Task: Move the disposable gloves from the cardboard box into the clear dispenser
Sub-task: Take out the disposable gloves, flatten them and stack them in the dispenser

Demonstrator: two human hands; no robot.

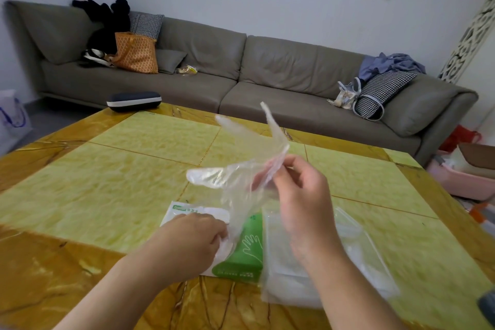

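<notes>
The right hand [300, 190] is raised and pinches a clear glove [241, 169] in the air. The left hand [192, 241] rests low on the box [241, 249], fingers curled on the glove's lower end.

grey sofa [267, 72], orange bag [136, 53], dark case [134, 100]

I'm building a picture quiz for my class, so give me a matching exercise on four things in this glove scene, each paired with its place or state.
Things:
1. clear glove
2. glove box
3. glasses case
4. orange bag

Places or states:
a. on the sofa
b. at the table's far edge
c. held up, pinched by the right hand
d. lying on the table under the left hand

Pairs: 1-c, 2-d, 3-b, 4-a
</notes>
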